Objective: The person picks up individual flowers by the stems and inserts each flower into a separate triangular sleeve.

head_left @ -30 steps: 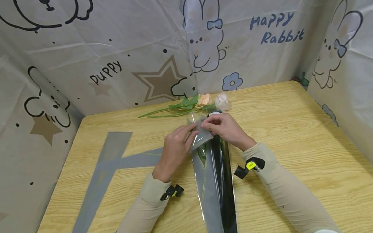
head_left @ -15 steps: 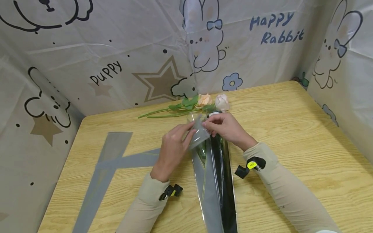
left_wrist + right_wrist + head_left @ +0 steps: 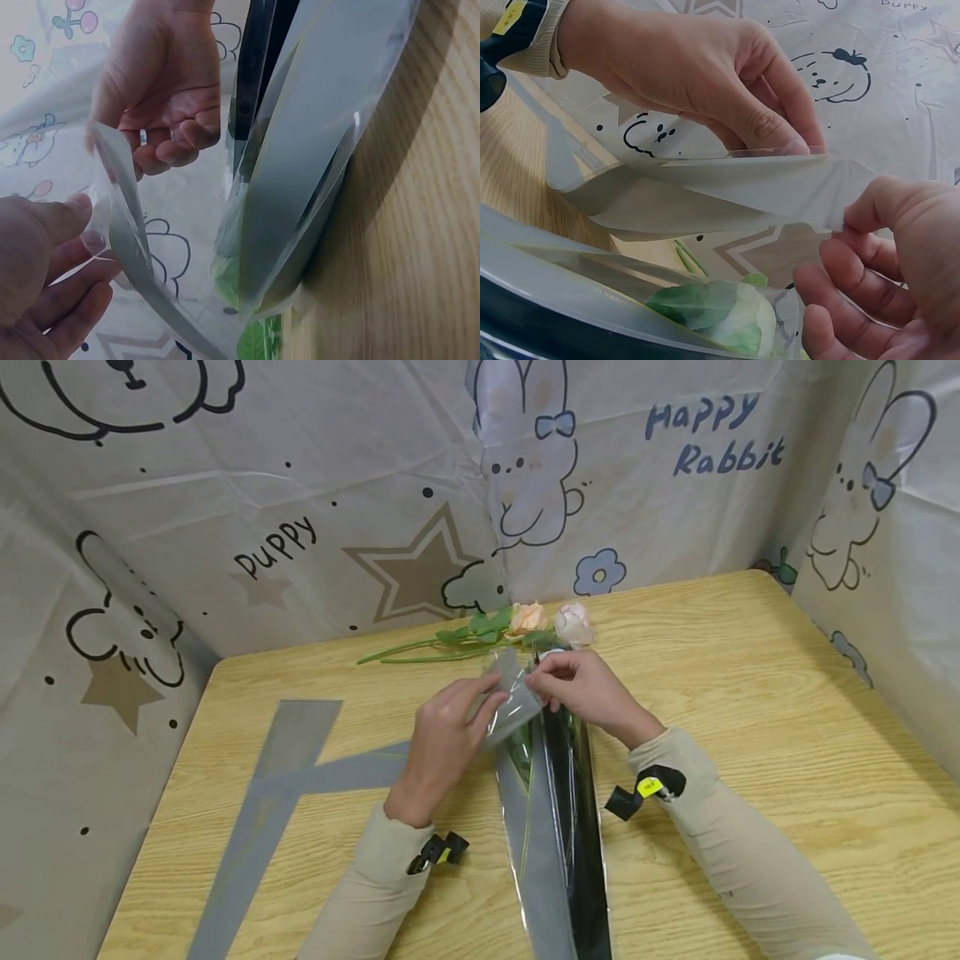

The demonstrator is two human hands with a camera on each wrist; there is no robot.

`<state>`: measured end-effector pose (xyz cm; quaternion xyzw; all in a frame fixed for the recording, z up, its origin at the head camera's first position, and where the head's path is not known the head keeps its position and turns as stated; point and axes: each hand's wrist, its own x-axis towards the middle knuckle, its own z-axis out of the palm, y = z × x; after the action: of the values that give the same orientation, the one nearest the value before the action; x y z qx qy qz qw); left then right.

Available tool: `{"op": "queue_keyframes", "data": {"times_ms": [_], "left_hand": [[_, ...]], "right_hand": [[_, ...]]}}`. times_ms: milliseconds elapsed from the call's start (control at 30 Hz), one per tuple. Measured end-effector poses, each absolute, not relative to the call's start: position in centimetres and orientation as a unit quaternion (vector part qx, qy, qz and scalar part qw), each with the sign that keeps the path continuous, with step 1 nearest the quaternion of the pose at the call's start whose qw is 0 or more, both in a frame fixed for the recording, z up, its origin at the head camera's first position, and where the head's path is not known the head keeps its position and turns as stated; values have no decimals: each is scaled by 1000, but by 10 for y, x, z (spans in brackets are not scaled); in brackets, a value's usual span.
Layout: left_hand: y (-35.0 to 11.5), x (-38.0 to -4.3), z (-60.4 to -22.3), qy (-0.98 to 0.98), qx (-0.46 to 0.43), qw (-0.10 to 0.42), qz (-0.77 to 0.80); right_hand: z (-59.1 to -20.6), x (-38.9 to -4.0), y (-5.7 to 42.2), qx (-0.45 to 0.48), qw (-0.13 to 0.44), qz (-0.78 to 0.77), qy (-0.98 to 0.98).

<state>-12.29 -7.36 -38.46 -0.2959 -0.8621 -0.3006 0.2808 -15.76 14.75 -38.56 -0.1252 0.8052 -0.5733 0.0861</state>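
Note:
Both hands hold the mouth end of a grey-and-clear plastic flower sleeve [image 3: 513, 702] above the table. My right hand [image 3: 577, 685] pinches its corner between thumb and index finger, the other fingers loosely curled. At the opposite side of the mouth, my left hand [image 3: 446, 735] grips the film between thumb and fingers. The right wrist view shows the sleeve's flat folded end [image 3: 705, 195] stretched between the hands. Below lies a grey-and-black sleeve [image 3: 536, 852] with a flower inside; its green leaves [image 3: 705, 307] show through the clear film.
Two loose roses, one peach [image 3: 527, 618] and one pale pink [image 3: 573, 625], lie at the back of the wooden table [image 3: 750, 710]. Another grey sleeve [image 3: 247, 843] lies flat at the left. A printed cloth [image 3: 300, 460] hangs behind and along the sides.
The hands have drawn slightly apart, the left shifting left and the right a little right. The sleeve's end between them now looks wider and flatter.

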Motion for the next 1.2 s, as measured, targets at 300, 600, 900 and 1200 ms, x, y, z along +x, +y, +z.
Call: {"op": "queue_keyframes", "data": {"times_ms": [300, 600, 900, 1200], "left_hand": [[-71, -122, -387, -859, -339, 284, -257], [-74, -122, -384, -854, -327, 303, -269], [-75, -123, -383, -852, -326, 307, -272], [-74, -124, -385, -846, -339, 319, -260]], "right_hand": [[-380, -155, 146, -140, 81, -539, 827], [-380, -157, 147, -137, 74, -560, 814], [-383, -159, 152, -123, 67, -555, 820], [-380, -159, 153, -118, 85, -539, 830]]}}
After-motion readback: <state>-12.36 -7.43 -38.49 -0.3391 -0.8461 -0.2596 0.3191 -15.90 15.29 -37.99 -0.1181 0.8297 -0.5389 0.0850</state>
